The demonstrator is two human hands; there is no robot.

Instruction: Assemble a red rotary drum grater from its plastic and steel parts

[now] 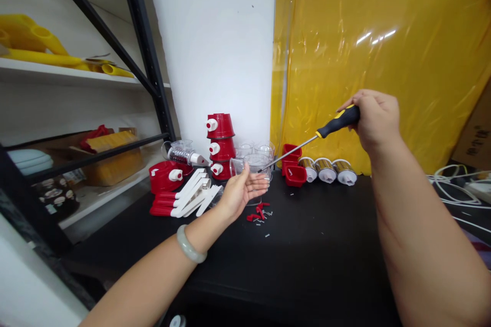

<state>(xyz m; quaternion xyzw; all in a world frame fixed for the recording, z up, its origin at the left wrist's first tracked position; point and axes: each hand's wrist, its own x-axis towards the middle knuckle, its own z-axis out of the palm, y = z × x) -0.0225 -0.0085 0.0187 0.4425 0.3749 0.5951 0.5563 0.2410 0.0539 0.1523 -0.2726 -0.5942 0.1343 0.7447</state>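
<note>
My right hand is raised over the black table and closed round the black-and-yellow handle of a screwdriver. Its metal shaft slants down to the left, with the tip near a clear plastic cup. My left hand is palm up with its fingers spread, just below and in front of that cup, holding nothing that I can see. A pale green bangle sits on my left wrist. Small red clips and tiny screws lie on the table beside my left hand.
A stack of red housings stands at the back, white-and-red handles lie to its left, red trays and drum graters to the right. A black table, a shelf rack on the left, yellow plastic sheeting behind, cables at far right.
</note>
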